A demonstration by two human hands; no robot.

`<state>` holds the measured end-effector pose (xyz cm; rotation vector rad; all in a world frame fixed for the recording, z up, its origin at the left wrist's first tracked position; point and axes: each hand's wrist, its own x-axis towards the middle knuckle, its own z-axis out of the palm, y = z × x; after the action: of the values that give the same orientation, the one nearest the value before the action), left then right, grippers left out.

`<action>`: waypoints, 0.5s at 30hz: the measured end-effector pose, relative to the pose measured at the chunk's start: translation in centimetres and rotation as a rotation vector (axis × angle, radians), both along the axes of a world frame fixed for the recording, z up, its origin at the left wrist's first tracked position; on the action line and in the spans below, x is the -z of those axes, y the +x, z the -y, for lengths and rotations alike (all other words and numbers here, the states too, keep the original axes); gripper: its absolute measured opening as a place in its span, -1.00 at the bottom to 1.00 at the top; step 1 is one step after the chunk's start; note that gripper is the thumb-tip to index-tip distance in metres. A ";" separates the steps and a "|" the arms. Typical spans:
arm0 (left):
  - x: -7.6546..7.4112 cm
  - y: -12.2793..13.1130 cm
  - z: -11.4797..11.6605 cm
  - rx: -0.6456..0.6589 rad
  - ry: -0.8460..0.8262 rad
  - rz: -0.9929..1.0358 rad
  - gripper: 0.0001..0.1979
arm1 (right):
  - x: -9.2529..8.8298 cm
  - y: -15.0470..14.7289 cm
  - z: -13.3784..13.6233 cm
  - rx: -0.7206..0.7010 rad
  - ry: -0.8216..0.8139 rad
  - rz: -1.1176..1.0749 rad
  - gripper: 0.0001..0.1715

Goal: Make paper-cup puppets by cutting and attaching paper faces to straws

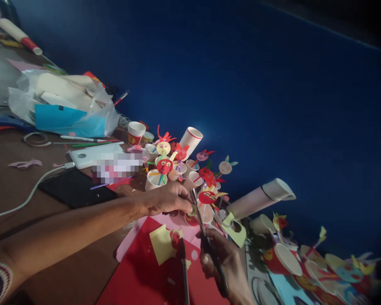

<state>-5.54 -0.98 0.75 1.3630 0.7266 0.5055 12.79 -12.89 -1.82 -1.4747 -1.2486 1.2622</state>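
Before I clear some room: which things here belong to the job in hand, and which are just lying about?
Seemingly part of the job:
scissors in the right hand
small paper piece in the left hand
red sheet
yellow paper
cups with paper faces

Apparently just lying about:
black phone-like slab
white device
plastic bag

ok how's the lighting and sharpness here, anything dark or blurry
Head view: scissors fairly clear; dark shadow on the red sheet; blue paper figure near the lower right smeared; pixelated block left of centre; blue wall darkening toward the right edge.
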 end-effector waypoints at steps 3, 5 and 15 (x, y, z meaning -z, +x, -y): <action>-0.1 0.1 0.1 -0.004 0.007 -0.009 -0.91 | -0.7 0.3 0.1 0.015 -0.044 0.025 -0.49; -0.1 0.2 0.1 -0.003 -0.002 0.005 -0.91 | -0.7 0.6 0.1 0.001 -0.030 0.020 -0.55; 2.1 -0.1 0.9 -0.193 -0.105 0.067 -0.88 | 0.3 4.2 1.1 0.291 0.166 0.099 -0.57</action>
<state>-5.65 -1.83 -1.39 1.1792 0.8233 0.6537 16.94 -14.01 -2.14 -1.5470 -1.1242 0.8827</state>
